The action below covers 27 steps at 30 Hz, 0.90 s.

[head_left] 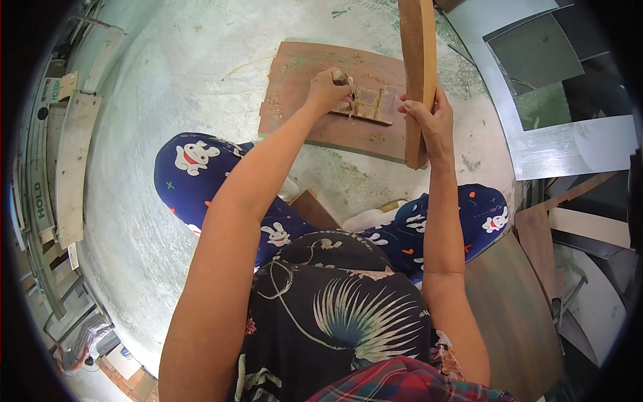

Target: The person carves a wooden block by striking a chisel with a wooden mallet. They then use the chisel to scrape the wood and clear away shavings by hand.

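My left hand (pixel 327 92) is closed round a chisel (pixel 340 78), its rounded, worn handle end pointing up at me and its blade hidden. Under that hand lies a small flat wooden workpiece (pixel 367 106) with cut recesses and shavings on it. It rests on a brown board (pixel 321 134) strewn with wood curls. To the right, my right hand (pixel 432 124) grips a long, thick wooden bar (pixel 416 60) near its lower end, fingers wrapped round its edges. The bar stretches past the top of the view and overlaps the board's right edge.
Pale concrete floor (pixel 167 87) surrounds the board. My crossed legs in blue rabbit-print trousers (pixel 201 164) lie close in front. Stacked planks and strips (pixel 80 167) line the left side. Sheet panels (pixel 576 141) and wood offcuts lie at the right, with a large board (pixel 506 301) beside me.
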Tool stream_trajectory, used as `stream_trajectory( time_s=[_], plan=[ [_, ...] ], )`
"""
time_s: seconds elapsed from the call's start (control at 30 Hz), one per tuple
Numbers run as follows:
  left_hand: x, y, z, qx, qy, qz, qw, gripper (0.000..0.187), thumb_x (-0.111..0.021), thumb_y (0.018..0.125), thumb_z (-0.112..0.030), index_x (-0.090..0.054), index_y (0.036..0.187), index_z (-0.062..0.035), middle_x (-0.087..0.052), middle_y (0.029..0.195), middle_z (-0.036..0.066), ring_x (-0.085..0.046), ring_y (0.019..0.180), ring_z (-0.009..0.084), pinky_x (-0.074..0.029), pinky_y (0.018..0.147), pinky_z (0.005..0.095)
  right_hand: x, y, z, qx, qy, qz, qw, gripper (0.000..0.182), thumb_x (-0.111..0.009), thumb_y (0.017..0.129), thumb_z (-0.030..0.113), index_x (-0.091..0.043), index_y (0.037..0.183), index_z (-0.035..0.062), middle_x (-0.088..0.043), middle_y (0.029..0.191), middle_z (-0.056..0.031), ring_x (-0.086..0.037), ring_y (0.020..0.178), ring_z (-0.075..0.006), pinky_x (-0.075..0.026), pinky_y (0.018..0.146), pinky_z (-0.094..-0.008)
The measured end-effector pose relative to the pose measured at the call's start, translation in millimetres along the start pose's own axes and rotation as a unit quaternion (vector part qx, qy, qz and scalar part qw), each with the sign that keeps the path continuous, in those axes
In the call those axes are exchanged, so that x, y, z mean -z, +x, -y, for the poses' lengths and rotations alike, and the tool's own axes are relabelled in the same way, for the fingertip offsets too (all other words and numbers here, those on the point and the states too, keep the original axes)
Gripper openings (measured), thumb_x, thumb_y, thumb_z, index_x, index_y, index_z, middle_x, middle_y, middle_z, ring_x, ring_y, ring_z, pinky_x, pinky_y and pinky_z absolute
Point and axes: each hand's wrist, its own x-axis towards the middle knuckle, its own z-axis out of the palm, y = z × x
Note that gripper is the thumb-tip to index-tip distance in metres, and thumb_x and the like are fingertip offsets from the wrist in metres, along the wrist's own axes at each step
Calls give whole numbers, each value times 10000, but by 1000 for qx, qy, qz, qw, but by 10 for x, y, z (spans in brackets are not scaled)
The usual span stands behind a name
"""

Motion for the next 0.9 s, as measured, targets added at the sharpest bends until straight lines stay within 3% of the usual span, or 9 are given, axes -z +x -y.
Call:
stream_trajectory(
  time_s=[0.13,0.23,0.33,0.43,0.5,0.67,0.77,0.9],
  plan=[
    [-41,16,49,0,-3,3,1000,190,-711,766,-101,-634,910,-5,-671,779,61,-669,638,122,-537,561,251,-3,12,-35,-22,3,4,1000,464,-693,767,196,-539,1160,4,-666,955,-125,-658,770,-147,-516,692,-261],
    [-73,13,-8,6,14,-8,1000,200,-711,767,-117,-631,908,-1,-673,784,69,-672,635,126,-546,576,261,17,142,-436,-43,-87,-50,994,469,-714,697,247,-578,1054,-25,-633,886,-96,-612,803,-166,-493,712,-300],
    [-92,12,-45,-3,29,-9,1000,210,-715,762,-133,-631,904,-2,-672,778,69,-680,633,129,-540,579,260,-41,265,-903,-69,-134,-87,985,512,-710,679,275,-590,1066,-39,-656,939,-147,-641,836,-242,-501,742,-343],
    [-96,-36,-72,17,20,-5,1000,217,-718,760,-142,-630,903,-4,-672,779,66,-687,631,136,-533,582,256,-48,286,-1339,-156,-238,-111,952,529,-707,666,271,-599,1074,-47,-663,989,-193,-653,903,-315,-503,781,-390],
    [-108,-22,-3,7,24,-9,1000,211,-715,760,-133,-629,904,-4,-674,786,65,-689,629,138,-529,581,252,33,238,-1685,-193,-217,-69,954,530,-714,653,268,-604,1062,-51,-661,1010,-221,-645,972,-350,-497,818,-418],
    [-144,-10,48,4,-7,-20,1000,194,-690,737,-75,-612,898,-1,-663,767,103,-688,625,161,-548,602,297,68,141,-2366,-263,-301,-70,914,705,-770,628,260,-507,1199,-61,-617,1148,-235,-606,1065,-375,-484,920,-426],
    [-154,12,106,16,0,-19,1000,289,-712,748,-91,-595,996,3,-660,801,112,-683,630,163,-548,599,305,97,172,-2577,-234,-307,-31,922,755,-784,637,257,-470,1248,-56,-593,1196,-239,-587,1090,-393,-471,951,-439],
    [-140,36,173,18,-8,-8,1000,384,-721,741,-95,-554,1062,35,-643,888,154,-673,617,176,-546,594,315,-16,282,-2250,-152,-371,-34,915,637,-739,710,267,-513,1228,-28,-614,1165,-230,-580,1099,-388,-468,929,-426]
  ],
)
